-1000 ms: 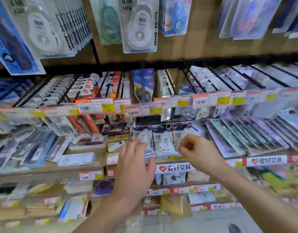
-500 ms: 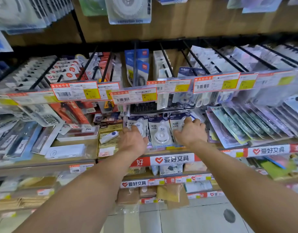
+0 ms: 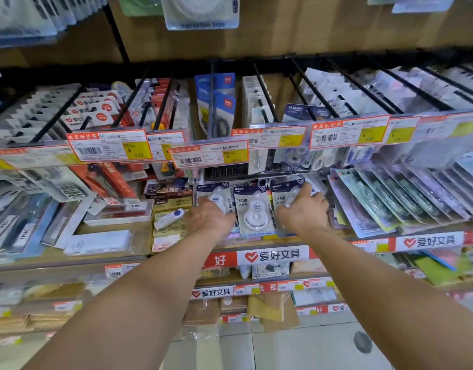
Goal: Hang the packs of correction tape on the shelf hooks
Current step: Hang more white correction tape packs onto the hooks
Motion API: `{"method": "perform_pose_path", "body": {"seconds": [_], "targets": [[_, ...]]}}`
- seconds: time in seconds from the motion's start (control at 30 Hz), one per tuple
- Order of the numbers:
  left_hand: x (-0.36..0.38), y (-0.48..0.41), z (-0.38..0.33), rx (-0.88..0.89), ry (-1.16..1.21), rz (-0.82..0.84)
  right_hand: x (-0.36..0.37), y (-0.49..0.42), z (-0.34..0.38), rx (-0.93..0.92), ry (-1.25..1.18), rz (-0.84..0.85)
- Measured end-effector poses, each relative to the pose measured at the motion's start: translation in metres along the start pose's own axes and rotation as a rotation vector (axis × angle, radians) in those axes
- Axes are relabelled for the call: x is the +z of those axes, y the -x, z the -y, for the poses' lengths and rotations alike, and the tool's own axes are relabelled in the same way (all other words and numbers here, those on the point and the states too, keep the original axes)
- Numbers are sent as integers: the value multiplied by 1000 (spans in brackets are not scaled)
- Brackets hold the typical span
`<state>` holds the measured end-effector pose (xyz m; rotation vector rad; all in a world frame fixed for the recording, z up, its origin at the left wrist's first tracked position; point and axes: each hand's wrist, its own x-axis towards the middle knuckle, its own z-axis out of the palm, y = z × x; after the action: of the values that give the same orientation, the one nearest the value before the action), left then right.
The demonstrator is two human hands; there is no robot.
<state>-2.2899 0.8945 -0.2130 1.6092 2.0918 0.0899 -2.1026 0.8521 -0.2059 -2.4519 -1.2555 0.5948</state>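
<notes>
Three packs of correction tape lie side by side on the shelf, in the middle of the frame. The left hand rests on the left pack; I cannot tell if it grips. The middle pack is free. The right hand grips the right pack near its top. To do this well, lift one pack at a time, hold it by the top, and slide it straight onto a black hook above.

glossy plastic packs, black metal hooks
</notes>
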Motion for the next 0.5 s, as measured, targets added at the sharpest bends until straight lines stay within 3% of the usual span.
{"method": "perform_pose_path", "body": {"seconds": [0.2, 0.5], "targets": [[-3, 1, 7, 13, -24, -40, -8, -3, -7, 61, -148, -12], [-18, 39, 26, 232, -27, -208, -29, -5, -27, 125, -544, -55]]}}
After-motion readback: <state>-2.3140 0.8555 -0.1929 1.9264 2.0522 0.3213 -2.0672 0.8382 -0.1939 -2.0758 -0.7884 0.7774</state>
